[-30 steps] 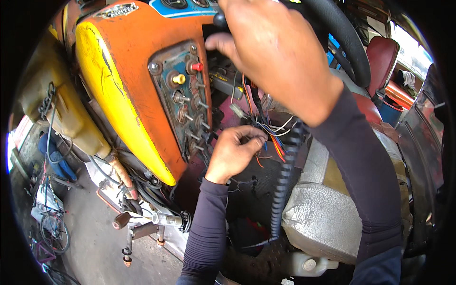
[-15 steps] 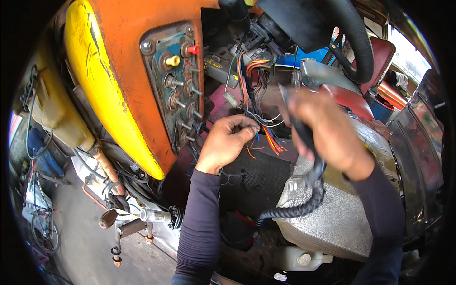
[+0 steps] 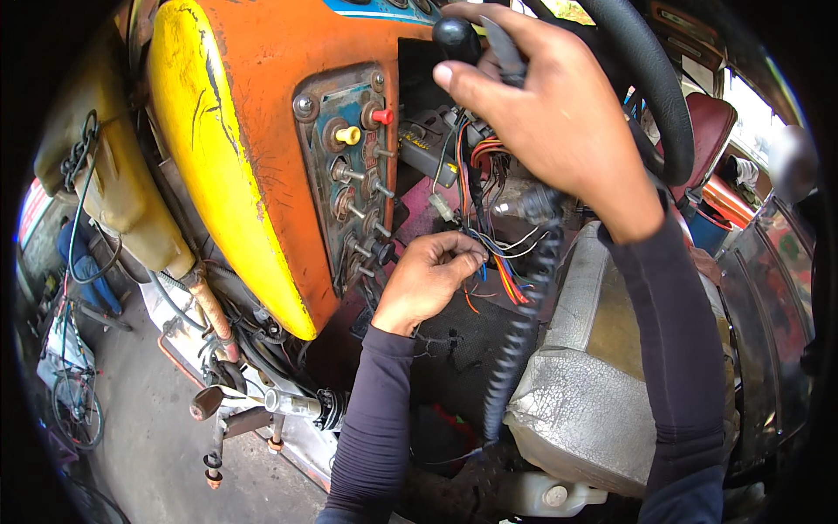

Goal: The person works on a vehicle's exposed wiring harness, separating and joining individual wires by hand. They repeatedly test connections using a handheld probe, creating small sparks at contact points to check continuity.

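Note:
My left hand [image 3: 429, 278] is closed in a pinch on the end of a bundle of thin coloured wires [image 3: 515, 284] hanging below the dashboard. Several orange, red, blue and white strands fan out beside its fingertips. Higher up, my right hand [image 3: 567, 113] grips a dark-handled tool with a grey tapering blade [image 3: 500, 45], whose exact kind I cannot make out. Its thumb is close to a black lever knob [image 3: 456, 38]. A black coiled cable [image 3: 515, 349] stretches up from the floor; its upper end is partly hidden near my right wrist.
At left stands an orange and yellow panel [image 3: 249, 175] with switches and knobs [image 3: 347, 135]. The steering wheel [image 3: 663, 105] is at upper right. A silver-covered box [image 3: 585, 402] sits below my right forearm. A hand lever [image 3: 208, 402] is lower left; a person [image 3: 78, 262] appears far left.
My right hand has swung up with the tool toward the lever knob, and the coiled cable has straightened upward. My left hand keeps its pinch at the wires. The view has shifted slightly.

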Demonstrator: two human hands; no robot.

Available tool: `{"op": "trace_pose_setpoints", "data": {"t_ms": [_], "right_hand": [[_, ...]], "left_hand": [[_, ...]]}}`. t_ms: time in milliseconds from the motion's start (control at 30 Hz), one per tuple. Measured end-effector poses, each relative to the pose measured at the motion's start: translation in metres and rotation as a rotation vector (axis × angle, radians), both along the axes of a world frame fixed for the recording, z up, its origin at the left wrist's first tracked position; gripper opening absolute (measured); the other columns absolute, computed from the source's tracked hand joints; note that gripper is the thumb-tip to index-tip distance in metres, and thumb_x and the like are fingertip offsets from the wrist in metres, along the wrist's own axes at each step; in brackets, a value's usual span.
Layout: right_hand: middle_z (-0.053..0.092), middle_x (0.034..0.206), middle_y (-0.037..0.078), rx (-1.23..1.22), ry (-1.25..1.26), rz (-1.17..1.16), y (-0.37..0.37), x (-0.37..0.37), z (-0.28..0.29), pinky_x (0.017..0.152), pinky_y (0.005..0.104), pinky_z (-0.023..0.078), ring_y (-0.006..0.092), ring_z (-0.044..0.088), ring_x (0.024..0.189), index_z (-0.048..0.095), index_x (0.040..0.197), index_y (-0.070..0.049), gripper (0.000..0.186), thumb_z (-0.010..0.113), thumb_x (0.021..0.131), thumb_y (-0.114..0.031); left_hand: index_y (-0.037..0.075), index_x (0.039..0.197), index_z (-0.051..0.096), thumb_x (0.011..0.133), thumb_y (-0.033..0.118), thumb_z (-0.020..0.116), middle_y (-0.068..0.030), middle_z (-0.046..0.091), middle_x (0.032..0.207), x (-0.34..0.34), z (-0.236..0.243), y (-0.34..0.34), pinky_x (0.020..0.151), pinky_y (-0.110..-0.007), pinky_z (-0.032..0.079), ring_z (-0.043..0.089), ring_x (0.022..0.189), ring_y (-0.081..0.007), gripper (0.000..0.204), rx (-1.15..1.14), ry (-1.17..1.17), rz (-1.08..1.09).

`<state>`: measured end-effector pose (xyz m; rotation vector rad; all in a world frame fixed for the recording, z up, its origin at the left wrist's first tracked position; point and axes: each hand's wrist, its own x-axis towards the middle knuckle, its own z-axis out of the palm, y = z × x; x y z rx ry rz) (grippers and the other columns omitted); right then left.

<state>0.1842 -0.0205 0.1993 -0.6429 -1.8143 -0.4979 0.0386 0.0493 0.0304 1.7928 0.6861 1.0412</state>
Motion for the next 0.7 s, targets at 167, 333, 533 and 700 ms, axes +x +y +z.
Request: {"op": "trace_pose_setpoints", "data": {"t_ms": [167, 333, 533, 700], "right_hand": [[0.072, 0.101, 0.019, -0.022, 0.071, -0.042, 0.001, -0.005, 0.01, 0.082, 0.0378, 0.053, 0.0289, 0.068, 0.087, 0.065, 0.124, 0.006, 0.043, 0.079, 0.086, -0.011], [0.062, 0.082, 0.007, -0.013, 0.159, -0.06, -0.007, 0.003, -0.003, 0.06, 0.0303, 0.042, 0.0147, 0.053, 0.061, 0.067, 0.122, 0.0, 0.039, 0.071, 0.095, -0.028], [0.058, 0.083, 0.011, -1.056, 0.658, 0.548, -0.056, 0.04, -0.105, 0.033, 0.0271, 0.043, 0.0129, 0.05, 0.04, 0.048, 0.104, -0.006, 0.02, 0.051, 0.105, -0.026], [0.062, 0.088, 0.008, -1.491, 0.792, 0.218, -0.063, 0.048, -0.157, 0.039, 0.0268, 0.047, 0.0131, 0.061, 0.051, 0.054, 0.123, 0.0, 0.022, 0.057, 0.106, -0.014]], "left_hand": [[0.001, 0.107, 0.077, 0.098, 0.013, 0.067, 0.0007, 0.071, 0.087, -0.001, -0.006, 0.003, 0.067, -0.024, 0.046, 0.056, 0.073, -0.0058, 0.017, 0.069, -0.035, 0.006], [0.001, 0.106, 0.076, 0.098, 0.013, 0.067, 0.0005, 0.072, 0.087, 0.001, -0.005, 0.003, 0.067, -0.024, 0.047, 0.056, 0.073, -0.0056, 0.018, 0.071, -0.021, -0.005], [-0.002, 0.106, 0.075, 0.098, 0.012, 0.069, -0.0001, 0.071, 0.089, -0.004, -0.007, 0.004, 0.071, -0.026, 0.049, 0.059, 0.077, -0.0065, 0.017, 0.051, -0.061, -0.01], [0.0, 0.107, 0.076, 0.099, 0.011, 0.067, 0.0006, 0.071, 0.088, 0.001, -0.005, 0.004, 0.067, -0.023, 0.047, 0.056, 0.072, -0.0054, 0.016, 0.04, -0.062, -0.034]]}}
